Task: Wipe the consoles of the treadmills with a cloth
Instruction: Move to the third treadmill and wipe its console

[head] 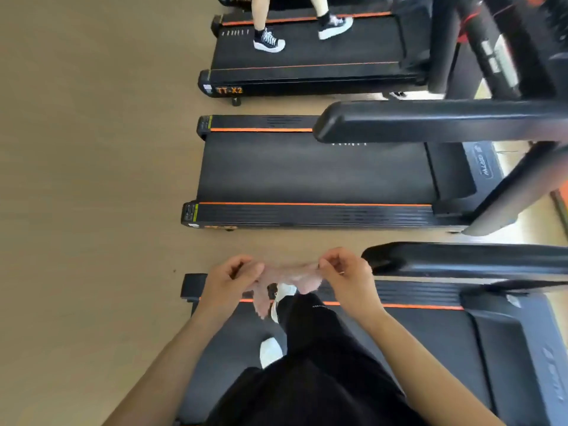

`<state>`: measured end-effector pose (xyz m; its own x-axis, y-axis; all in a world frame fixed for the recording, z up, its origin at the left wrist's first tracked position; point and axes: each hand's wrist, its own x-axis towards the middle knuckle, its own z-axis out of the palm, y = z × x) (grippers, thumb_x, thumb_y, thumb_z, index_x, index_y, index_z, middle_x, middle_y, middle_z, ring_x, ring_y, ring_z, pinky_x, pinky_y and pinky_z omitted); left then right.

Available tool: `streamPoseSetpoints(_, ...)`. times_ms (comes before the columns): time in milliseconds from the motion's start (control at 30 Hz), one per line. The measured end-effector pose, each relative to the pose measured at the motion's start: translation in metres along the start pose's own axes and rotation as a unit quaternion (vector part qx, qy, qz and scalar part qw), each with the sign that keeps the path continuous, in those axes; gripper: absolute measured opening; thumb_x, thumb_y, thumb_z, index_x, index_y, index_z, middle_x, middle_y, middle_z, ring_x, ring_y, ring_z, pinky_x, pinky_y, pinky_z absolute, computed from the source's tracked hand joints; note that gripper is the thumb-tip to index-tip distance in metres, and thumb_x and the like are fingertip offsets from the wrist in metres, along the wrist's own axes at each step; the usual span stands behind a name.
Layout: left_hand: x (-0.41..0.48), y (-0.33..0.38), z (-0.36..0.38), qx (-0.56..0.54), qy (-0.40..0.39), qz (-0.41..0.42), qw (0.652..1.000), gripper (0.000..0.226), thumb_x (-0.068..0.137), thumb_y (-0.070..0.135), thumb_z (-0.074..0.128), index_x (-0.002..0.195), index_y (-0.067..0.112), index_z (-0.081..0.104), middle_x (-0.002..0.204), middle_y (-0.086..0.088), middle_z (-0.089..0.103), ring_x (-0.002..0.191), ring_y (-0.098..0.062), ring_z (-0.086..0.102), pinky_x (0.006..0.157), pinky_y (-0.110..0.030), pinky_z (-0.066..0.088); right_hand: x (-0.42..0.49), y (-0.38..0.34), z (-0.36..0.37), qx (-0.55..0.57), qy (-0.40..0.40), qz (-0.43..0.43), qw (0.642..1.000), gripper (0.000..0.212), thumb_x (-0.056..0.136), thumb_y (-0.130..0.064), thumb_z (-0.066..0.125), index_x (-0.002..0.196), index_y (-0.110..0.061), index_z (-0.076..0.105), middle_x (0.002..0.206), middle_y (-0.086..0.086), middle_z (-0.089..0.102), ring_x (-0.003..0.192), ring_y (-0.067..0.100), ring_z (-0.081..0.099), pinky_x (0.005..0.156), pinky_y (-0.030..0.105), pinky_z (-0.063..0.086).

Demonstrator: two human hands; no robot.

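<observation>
View from the head camera, looking down past the wearer's dark trousers and white shoes, which stand on the belt of the nearest treadmill [399, 342]. Directly in front of the body, the left hand [229, 279] and right hand [347, 276] are each pinched closed on one end of a pale pink cloth [289, 279], which is stretched between them with its loose folds hanging below the fingers; the cloth is in the air, touching no machine. Just beyond the right hand runs a black handrail [467, 259] of this treadmill. Farther out, past both hands, lies a second treadmill [307, 173], unoccupied, and beyond it a third treadmill [307, 53] on which another person's legs in black-and-white sneakers [269, 41] are walking. The tan floor [92, 149] extends to the left of the hands. No console is clearly in view, so no wiped surface can be confirmed. Judging by the cloth being spread out rather than pressed to a surface, wiping is not under way now and the consoles remain to be done.
</observation>
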<state>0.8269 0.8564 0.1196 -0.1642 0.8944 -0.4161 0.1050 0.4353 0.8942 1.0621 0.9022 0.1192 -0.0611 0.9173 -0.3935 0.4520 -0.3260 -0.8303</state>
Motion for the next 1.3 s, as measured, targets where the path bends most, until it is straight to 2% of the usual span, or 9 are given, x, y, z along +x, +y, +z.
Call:
streamPoseSetpoints(133, 0.06, 0.037, 0.001, 0.017, 0.008, 0.005, 1.0, 0.019, 0.099, 0.002, 0.061, 0.081, 0.003, 0.068, 0.056, -0.004, 0.067, 0.052, -0.006, 0.062, 0.055, -0.016, 0.048, 0.07, -0.014, 0.014, -0.085, -0.103, -0.01, 0.991, 0.017, 0.093, -0.011, 0.062, 0.099, -0.024, 0.072, 0.097, -0.01, 0.071, 0.088, 0.008, 0.065, 0.078, 0.018, 0.048)
streamPoseSetpoints(267, 0.128, 0.076, 0.0, 0.075, -0.015, 0.004, 0.997, 0.019, 0.09, 0.026, 0.07, 0.079, 0.01, 0.073, 0.063, 0.005, 0.067, 0.062, -0.006, 0.061, 0.061, -0.019, 0.048, 0.125, -0.052, 0.022, -0.004, -0.186, -0.045, 0.982, 0.052, 0.084, -0.013, 0.075, 0.132, -0.032, 0.062, 0.106, -0.009, 0.07, 0.088, 0.007, 0.068, 0.08, 0.016, 0.053)
streamPoseSetpoints(367, 0.17, 0.11, -0.003, 0.087, -0.015, 0.009, 0.996, 0.019, 0.098, 0.013, 0.067, 0.08, 0.012, 0.074, 0.063, 0.01, 0.068, 0.061, -0.002, 0.059, 0.058, -0.016, 0.046, 0.162, -0.081, 0.026, 0.053, -0.214, -0.071, 0.973, 0.053, 0.08, -0.015, 0.081, 0.128, -0.029, 0.064, 0.116, -0.009, 0.069, 0.084, 0.004, 0.067, 0.075, 0.016, 0.053)
streamPoseSetpoints(500, 0.214, 0.154, -0.005, 0.075, -0.031, 0.01, 0.997, 0.029, 0.1, 0.009, 0.061, 0.08, 0.021, 0.077, 0.064, 0.009, 0.069, 0.061, -0.003, 0.058, 0.06, -0.02, 0.045, 0.205, -0.114, 0.019, 0.073, -0.155, -0.093, 0.981, 0.035, 0.083, -0.006, 0.076, 0.109, -0.028, 0.067, 0.094, -0.007, 0.07, 0.074, 0.0, 0.058, 0.073, 0.011, 0.046)
streamPoseSetpoints(567, 0.235, 0.172, -0.012, 0.055, -0.059, 0.009, 0.997, 0.011, 0.094, 0.015, 0.07, 0.093, 0.022, 0.079, 0.077, 0.005, 0.075, 0.071, -0.006, 0.065, 0.066, -0.019, 0.049, 0.228, -0.124, 0.013, 0.098, -0.134, -0.077, 0.983, 0.029, 0.087, -0.006, 0.069, 0.107, -0.027, 0.069, 0.092, -0.009, 0.073, 0.082, 0.004, 0.065, 0.078, 0.017, 0.051)
streamPoseSetpoints(700, 0.296, 0.193, -0.029, 0.069, -0.067, 0.018, 0.995, 0.03, 0.078, 0.021, 0.077, 0.107, 0.026, 0.077, 0.099, 0.002, 0.078, 0.092, -0.01, 0.071, 0.079, -0.029, 0.057, 0.278, -0.136, 0.004, 0.125, -0.098, -0.048, 0.986, 0.02, 0.096, -0.012, 0.06, 0.109, -0.025, 0.069, 0.094, -0.002, 0.075, 0.092, 0.02, 0.069, 0.082, 0.035, 0.056)
streamPoseSetpoints(900, 0.416, 0.218, -0.041, 0.13, -0.104, 0.05, 0.985, 0.015, 0.094, 0.01, 0.07, 0.088, 0.02, 0.078, 0.073, 0.012, 0.07, 0.072, -0.005, 0.062, 0.064, -0.017, 0.049, 0.36, -0.158, 0.01, 0.139, -0.039, -0.002, 0.99, 0.018, 0.104, -0.014, 0.05, 0.109, -0.023, 0.065, 0.1, -0.002, 0.074, 0.094, 0.019, 0.068, 0.083, 0.037, 0.056)
streamPoseSetpoints(1100, 0.544, 0.267, -0.042, 0.138, -0.217, 0.053, 0.965, 0.017, 0.097, 0.019, 0.067, 0.085, 0.02, 0.079, 0.073, 0.0, 0.068, 0.07, -0.007, 0.062, 0.065, -0.021, 0.051, 0.435, -0.208, 0.026, 0.135, 0.037, 0.062, 0.988, 0.01, 0.098, -0.033, 0.062, 0.108, -0.032, 0.061, 0.096, -0.01, 0.07, 0.088, 0.005, 0.064, 0.079, 0.027, 0.052)
streamPoseSetpoints(1300, 0.65, 0.328, -0.029, 0.169, -0.355, 0.094, 0.915, 0.031, 0.099, 0.029, 0.063, 0.085, 0.003, 0.071, 0.07, -0.013, 0.061, 0.069, -0.009, 0.055, 0.069, -0.029, 0.045, 0.492, -0.264, 0.028, 0.154, 0.234, 0.094, 0.955, 0.02, 0.089, -0.001, 0.073, 0.102, 0.0, 0.058, 0.073, -0.004, 0.062, 0.058, 0.001, 0.053, 0.057, 0.009, 0.043)
